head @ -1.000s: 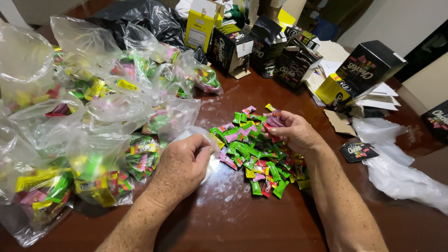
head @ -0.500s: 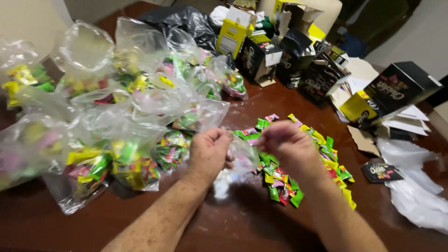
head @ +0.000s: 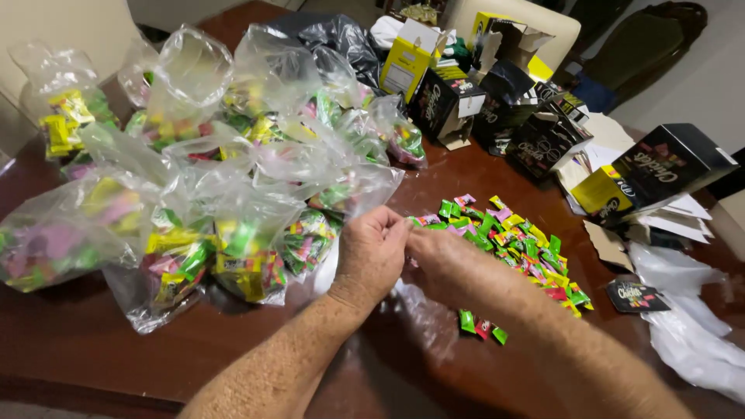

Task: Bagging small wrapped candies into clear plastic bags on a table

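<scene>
My left hand [head: 371,254] and my right hand [head: 442,260] meet above the brown table [head: 93,349], both pinching the top of a clear plastic bag [head: 423,314] that hangs down between them. The bag looks limp; I cannot tell what is in it. Just right of my hands lies a spread pile of small wrapped candies [head: 516,244] in green, pink, red and yellow. A few loose candies [head: 481,326] lie nearer me, under my right forearm.
Several clear bags filled with candies [head: 233,209] crowd the left half of the table. Black and yellow cardboard boxes [head: 481,101] stand open at the back, with another [head: 660,167] on the right. Crumpled clear plastic [head: 691,334] lies at the right edge.
My left hand lifted off the table and my right hand left the candy pile; both came together holding the clear bag. The view shifted right and closer.
</scene>
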